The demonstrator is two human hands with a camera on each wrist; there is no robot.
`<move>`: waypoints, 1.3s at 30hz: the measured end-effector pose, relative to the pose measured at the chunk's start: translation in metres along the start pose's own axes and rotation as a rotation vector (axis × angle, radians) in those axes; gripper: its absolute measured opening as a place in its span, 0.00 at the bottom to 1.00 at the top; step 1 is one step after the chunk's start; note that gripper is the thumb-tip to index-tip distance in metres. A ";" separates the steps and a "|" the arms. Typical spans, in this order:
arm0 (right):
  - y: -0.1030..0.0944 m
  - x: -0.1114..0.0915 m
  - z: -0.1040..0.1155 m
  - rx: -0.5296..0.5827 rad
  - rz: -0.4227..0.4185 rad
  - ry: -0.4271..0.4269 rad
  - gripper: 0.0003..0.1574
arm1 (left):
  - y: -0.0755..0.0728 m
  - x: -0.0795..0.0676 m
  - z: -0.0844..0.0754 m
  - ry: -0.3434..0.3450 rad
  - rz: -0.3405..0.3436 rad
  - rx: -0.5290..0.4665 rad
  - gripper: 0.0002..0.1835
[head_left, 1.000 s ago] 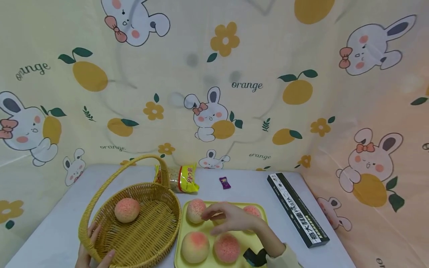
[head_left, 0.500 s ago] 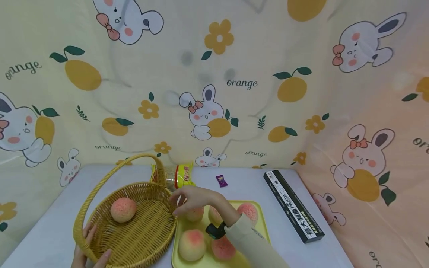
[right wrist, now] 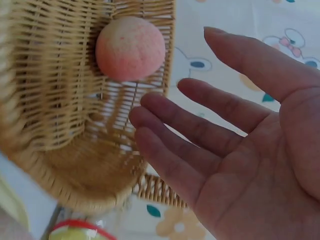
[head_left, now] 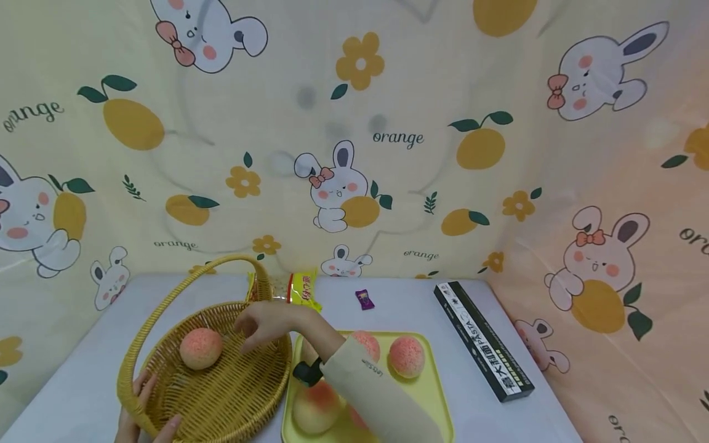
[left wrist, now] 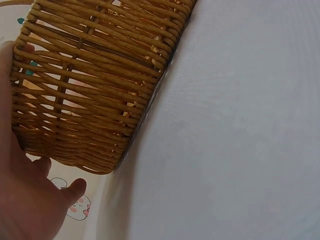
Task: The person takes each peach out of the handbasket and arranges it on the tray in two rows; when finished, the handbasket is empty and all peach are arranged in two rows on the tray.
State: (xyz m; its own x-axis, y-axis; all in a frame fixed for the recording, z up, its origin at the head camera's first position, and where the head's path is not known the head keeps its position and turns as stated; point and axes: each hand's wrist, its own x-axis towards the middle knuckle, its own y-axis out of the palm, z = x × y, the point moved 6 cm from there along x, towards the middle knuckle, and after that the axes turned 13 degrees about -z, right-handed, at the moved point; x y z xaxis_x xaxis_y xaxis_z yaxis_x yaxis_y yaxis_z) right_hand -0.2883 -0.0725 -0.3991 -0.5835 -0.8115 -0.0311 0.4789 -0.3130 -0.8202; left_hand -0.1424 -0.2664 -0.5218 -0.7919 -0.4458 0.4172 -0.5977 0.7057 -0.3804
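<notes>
A woven basket (head_left: pixel 232 394) with an arched handle stands at the left of the table, with one pink peach (head_left: pixel 201 348) inside. My left hand (head_left: pixel 133 409) grips its near left side; the left wrist view shows that hand (left wrist: pixel 30 200) beside the wicker wall. Over the basket's right part hovers my right hand (head_left: pixel 271 323), fingers loosely bent. In the right wrist view its palm (right wrist: pixel 240 170) holds nothing, and the peach (right wrist: pixel 131 49) lies apart from its fingertips. Several peaches rest on a yellow tray (head_left: pixel 437 394), among them a pink one (head_left: pixel 407 357); my right forearm partly covers others.
Behind the basket lies a yellow food bag (head_left: pixel 301 290). A small purple wrapped candy (head_left: pixel 364 299) is at the back middle. The long black pasta box (head_left: pixel 484 341) lies along the right side. A printed cloth (head_left: pixel 421 197) hangs behind the table.
My right hand has moved left, empty, from above the peaches on the tray to over the basket. My left hand stays on the basket. The head view has shifted slightly.
</notes>
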 end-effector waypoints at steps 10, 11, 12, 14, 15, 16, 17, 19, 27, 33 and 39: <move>0.020 0.035 0.016 -0.107 -0.042 0.036 0.33 | 0.000 0.002 -0.002 -0.091 -0.005 -0.005 0.43; 0.021 0.037 0.017 -0.126 -0.050 0.032 0.35 | 0.001 0.002 -0.002 -0.088 -0.008 -0.007 0.43; 0.023 0.039 0.019 -0.149 -0.056 0.023 0.37 | 0.001 0.002 -0.002 -0.082 -0.011 -0.006 0.43; 0.028 0.045 0.021 -0.181 -0.066 0.007 0.40 | 0.000 0.002 -0.002 -0.059 -0.012 -0.009 0.43; 0.031 0.047 0.022 -0.195 -0.070 -0.001 0.40 | 0.000 0.001 -0.002 -0.046 -0.013 -0.008 0.43; 0.034 0.050 0.022 -0.207 -0.073 -0.009 0.40 | 0.000 0.001 -0.001 -0.033 -0.011 -0.006 0.43; 0.036 0.052 0.023 -0.215 -0.076 -0.013 0.40 | -0.001 0.001 -0.001 -0.018 -0.009 -0.003 0.43; 0.041 0.056 0.022 -0.228 -0.077 -0.009 0.40 | -0.001 0.001 0.000 0.007 -0.008 0.002 0.43; 0.052 0.060 0.021 -0.265 -0.063 0.016 0.42 | 0.001 0.000 0.000 0.063 -0.042 0.019 0.43; 0.055 0.060 0.021 -0.271 -0.044 -0.004 0.42 | 0.000 -0.001 -0.002 0.080 -0.051 0.010 0.43; 0.063 0.060 0.022 -0.257 0.000 0.005 0.41 | -0.002 0.002 -0.003 0.144 -0.058 0.022 0.44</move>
State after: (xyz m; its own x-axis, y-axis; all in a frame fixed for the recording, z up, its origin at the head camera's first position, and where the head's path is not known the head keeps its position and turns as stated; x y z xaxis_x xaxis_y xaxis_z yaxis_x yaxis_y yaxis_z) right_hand -0.2789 -0.1522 -0.4403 -0.5874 -0.8086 -0.0332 0.2965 -0.1769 -0.9385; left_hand -0.1428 -0.2668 -0.5174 -0.7306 -0.4009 0.5527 -0.6460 0.6681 -0.3693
